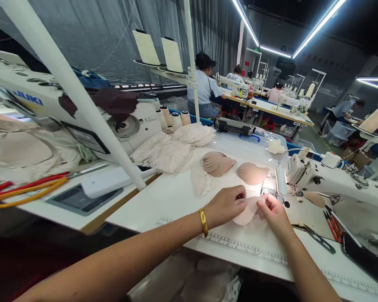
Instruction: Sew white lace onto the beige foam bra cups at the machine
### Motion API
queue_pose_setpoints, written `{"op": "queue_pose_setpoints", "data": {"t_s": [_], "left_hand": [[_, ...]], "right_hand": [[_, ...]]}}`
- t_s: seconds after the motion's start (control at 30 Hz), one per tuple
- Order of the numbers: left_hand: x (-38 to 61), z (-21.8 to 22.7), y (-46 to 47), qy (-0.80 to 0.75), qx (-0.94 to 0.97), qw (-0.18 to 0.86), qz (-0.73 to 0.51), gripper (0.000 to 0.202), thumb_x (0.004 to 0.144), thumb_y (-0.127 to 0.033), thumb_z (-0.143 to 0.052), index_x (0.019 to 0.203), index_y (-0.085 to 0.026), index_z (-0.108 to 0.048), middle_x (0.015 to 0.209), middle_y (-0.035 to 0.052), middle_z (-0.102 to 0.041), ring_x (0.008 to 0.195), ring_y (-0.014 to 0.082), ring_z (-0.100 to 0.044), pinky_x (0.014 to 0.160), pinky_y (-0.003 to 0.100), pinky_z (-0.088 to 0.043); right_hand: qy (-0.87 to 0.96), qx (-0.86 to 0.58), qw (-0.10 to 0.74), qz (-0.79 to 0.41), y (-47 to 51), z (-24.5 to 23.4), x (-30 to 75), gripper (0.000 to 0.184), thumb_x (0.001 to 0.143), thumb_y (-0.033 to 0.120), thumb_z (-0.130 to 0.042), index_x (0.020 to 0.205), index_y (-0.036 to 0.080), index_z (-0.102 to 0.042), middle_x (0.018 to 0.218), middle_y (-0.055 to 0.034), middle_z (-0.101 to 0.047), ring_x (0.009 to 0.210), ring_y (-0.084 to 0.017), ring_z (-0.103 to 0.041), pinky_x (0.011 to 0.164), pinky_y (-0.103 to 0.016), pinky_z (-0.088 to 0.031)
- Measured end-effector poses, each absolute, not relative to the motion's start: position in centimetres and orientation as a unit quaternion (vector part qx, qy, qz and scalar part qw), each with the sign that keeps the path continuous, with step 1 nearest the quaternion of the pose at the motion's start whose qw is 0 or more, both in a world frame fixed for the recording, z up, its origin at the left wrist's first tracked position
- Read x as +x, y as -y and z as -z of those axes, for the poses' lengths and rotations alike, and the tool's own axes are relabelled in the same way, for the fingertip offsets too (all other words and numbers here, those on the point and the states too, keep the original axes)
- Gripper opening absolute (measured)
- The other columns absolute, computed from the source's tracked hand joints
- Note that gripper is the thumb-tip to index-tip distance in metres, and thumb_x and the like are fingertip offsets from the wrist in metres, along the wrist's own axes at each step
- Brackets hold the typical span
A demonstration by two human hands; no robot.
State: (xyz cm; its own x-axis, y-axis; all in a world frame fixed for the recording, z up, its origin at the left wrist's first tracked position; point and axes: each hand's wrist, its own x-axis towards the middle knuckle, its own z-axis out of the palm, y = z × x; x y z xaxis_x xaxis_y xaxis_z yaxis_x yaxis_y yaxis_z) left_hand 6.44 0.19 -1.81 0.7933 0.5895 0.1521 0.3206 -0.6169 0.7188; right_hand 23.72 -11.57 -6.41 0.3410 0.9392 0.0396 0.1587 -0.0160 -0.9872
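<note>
Pale fabric (246, 213): left of sewing machine (329, 175), pinched by left hand (224, 205) and right hand (275, 214). Two beige stacks (219, 164): likewise.

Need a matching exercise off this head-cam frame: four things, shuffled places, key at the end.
Things
1. pale cloth piece
2. gold bracelet
3. cream thread cones
4. printed ruler

Places
A. along the near edge of the white table
B. on a raised rack
C. held between the left hand and the right hand
D. around the left wrist

Pairs: 1-C, 2-D, 3-B, 4-A
</note>
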Motion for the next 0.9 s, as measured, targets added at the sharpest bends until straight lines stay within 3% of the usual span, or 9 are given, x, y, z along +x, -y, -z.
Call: {"op": "queue_pose_setpoints", "data": {"t_s": [0.07, 0.13, 0.2, 0.33, 0.4, 0.53, 0.63, 0.77, 0.9], "left_hand": [[7.1, 1.3, -0.1, -0.201, 0.901, 0.319, -0.213, 0.017, 0.078, -0.034, -0.061, 0.087, -0.019, -0.058, 0.097, 0.007, -0.067, 0.094, 0.026, -0.062, 0.085, 0.038, -0.049], [7.4, 0.4, -0.3, -0.098, 0.915, 0.323, -0.22, 0.043, 0.074, -0.033, -0.068, 0.113, -0.018, -0.058, 0.124, 0.0123, -0.063, 0.117, 0.0297, -0.058, 0.102, 0.041, -0.046], [7.5, -0.4, -0.7, -0.017, 0.916, 0.372, -0.152, 0.06, 0.072, -0.03, -0.071, 0.128, -0.021, -0.053, 0.127, 0.0091, -0.063, 0.113, 0.0263, -0.061, 0.097, 0.036, -0.049], [7.0, 0.0, -2.1, -0.009, 0.918, 0.397, 0.023, 0.014, 0.081, -0.032, -0.064, 0.085, -0.02, -0.062, 0.07, -0.0048, -0.058, 0.064, 0.0148, -0.057, 0.055, 0.023, -0.039], [6.8, 1.3, -3.2, -0.033, 0.937, 0.348, -0.023, 0.026, 0.089, -0.037, -0.058, 0.07, -0.019, -0.055, 0.061, -0.0051, -0.052, 0.058, 0.0136, -0.053, 0.05, 0.024, -0.033], [6.7, 3.3, -5.6, -0.047, 0.948, 0.089, -0.303, 0.014, 0.091, -0.017, -0.051, 0.092, -0.022, -0.064, 0.077, 0.0, -0.067, 0.069, 0.0189, -0.06, 0.065, 0.03, -0.041], [6.7, 3.3, -6.7, -0.011, 0.929, -0.04, -0.368, 0.012, 0.09, -0.017, -0.056, 0.097, -0.024, -0.064, 0.083, 0.0032, -0.068, 0.076, 0.0231, -0.06, 0.077, 0.036, -0.043], [8.0, 2.6, -5.4, 0.072, 0.963, -0.001, -0.259, 0.018, 0.087, -0.036, -0.073, 0.088, -0.022, -0.062, 0.085, 0.0016, -0.067, 0.076, 0.0214, -0.058, 0.074, 0.034, -0.041], [12.0, 3.1, -2.9, 0.115, 0.968, 0.012, -0.225, 0.02, 0.086, -0.006, -0.057, 0.071, -0.019, -0.057, 0.072, 0.0015, -0.062, 0.066, 0.018, -0.052, 0.062, 0.032, -0.035]], "right_hand": [[0.465, -0.62, 0.536, -0.334, 12.1, 5.8, 23.0, 0.038, 0.087, 0.059, -0.068, 0.092, 0.022, -0.064, 0.065, 0.0019, -0.062, 0.06, -0.016, -0.056, 0.059, -0.028, -0.044], [0.504, -0.624, 0.518, -0.298, 12.9, 4.9, 22.2, 0.029, 0.091, 0.051, -0.066, 0.095, 0.022, -0.066, 0.07, 0.0014, -0.063, 0.065, -0.016, -0.057, 0.063, -0.028, -0.044], [0.549, -0.627, 0.485, -0.266, 13.9, 3.9, 21.6, 0.02, 0.096, 0.043, -0.061, 0.098, 0.023, -0.066, 0.077, 0.0007, -0.066, 0.068, -0.016, -0.058, 0.064, -0.027, -0.044], [0.563, -0.667, 0.461, -0.157, 15.7, 2.8, 21.3, 0.016, 0.1, 0.037, -0.055, 0.095, 0.024, -0.064, 0.072, 0.0018, -0.062, 0.065, -0.016, -0.057, 0.061, -0.027, -0.041], [0.555, -0.684, 0.47, -0.062, 15.9, 2.9, 21.2, 0.015, 0.1, 0.035, -0.054, 0.093, 0.024, -0.063, 0.072, 0.0011, -0.061, 0.065, -0.016, -0.056, 0.061, -0.027, -0.041], [0.577, -0.663, 0.471, 0.08, 14.5, 4.3, 21.2, 0.011, 0.098, 0.023, -0.051, 0.096, 0.025, -0.062, 0.084, -0.0027, -0.068, 0.071, -0.018, -0.061, 0.064, -0.028, -0.045], [0.64, -0.663, 0.365, 0.132, 12.9, 5.5, 22.2, 0.022, 0.095, 0.012, -0.045, 0.097, 0.024, -0.062, 0.099, -0.0064, -0.071, 0.084, -0.019, -0.063, 0.071, -0.028, -0.049], [0.72, -0.643, 0.242, 0.101, 12.4, 6.6, 25.2, 0.023, 0.096, 0.014, -0.05, 0.08, 0.024, -0.063, 0.08, -0.0002, -0.069, 0.073, -0.017, -0.059, 0.066, -0.026, -0.046], [0.746, -0.624, 0.229, 0.028, 13.7, 7.0, 28.2, 0.026, 0.104, 0.019, -0.044, 0.101, 0.026, -0.069, 0.096, -0.0015, -0.071, 0.088, -0.018, -0.062, 0.076, -0.028, -0.049]]}}
